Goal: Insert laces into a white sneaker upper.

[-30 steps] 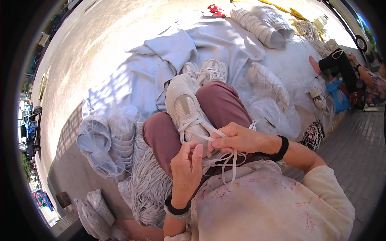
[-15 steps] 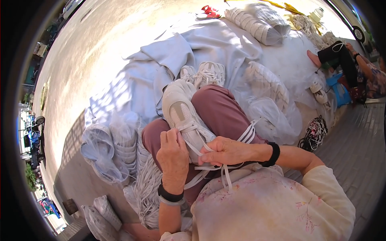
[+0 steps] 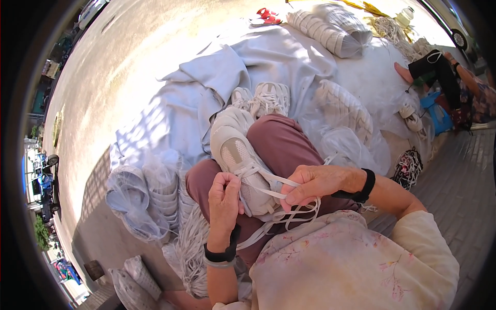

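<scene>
A pale beige-white shoe upper (image 3: 247, 164) with a mesh toe lies across my lap between my knees, toe pointing away, and more pale uppers are nested beyond it. My left hand (image 3: 223, 199) is closed at its left edge, fingertips gripping the side by the eyelets. To the right, my right hand (image 3: 316, 184) pinches a flat white shoelace (image 3: 273, 192) that runs taut from the upper's eyelets. Loose lace loops hang below the right hand, over my lap.
A bundle of white laces (image 3: 192, 253) lies by my left leg. Plastic-wrapped shoe uppers (image 3: 129, 194) sit at left, others (image 3: 346, 111) at right. Laced shoes (image 3: 271, 99) rest ahead on a pale cloth (image 3: 206, 77). Another person (image 3: 439, 70) sits at far right, near dark cords (image 3: 408, 168).
My right hand has moved right and slightly up, drawing the lace out from the upper. My left hand has shifted slightly down and stays at the upper's left edge.
</scene>
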